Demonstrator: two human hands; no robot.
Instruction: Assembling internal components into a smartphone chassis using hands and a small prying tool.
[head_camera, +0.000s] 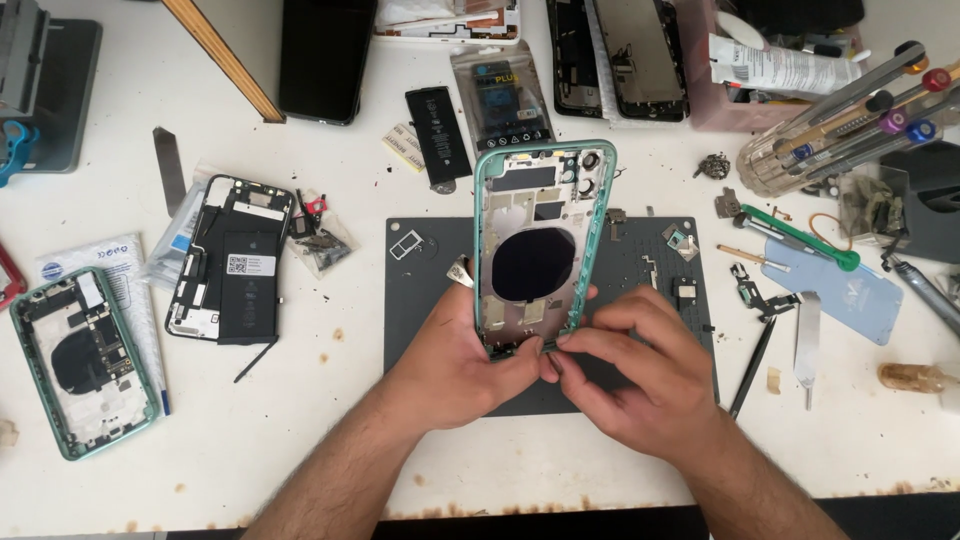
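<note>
Standing nearly upright over the dark work mat (430, 300), the mint-green phone housing (540, 245) faces the camera with its stripped inside exposed, so its lower edge is easy to reach. The left hand (455, 365) closes round its bottom left corner to steady it; the right hand (640, 365) pinches at the bottom rim, though what sits between the fingertips is too small to tell. Right of the mat, a clear jar (790, 160) lies tilted, holding colour-tipped screwdrivers (880, 105). A second green housing (85, 360) lies flat, far left.

One head-worn camera looks steeply down, close over the white table (300, 420), near edge at the bottom.
</note>
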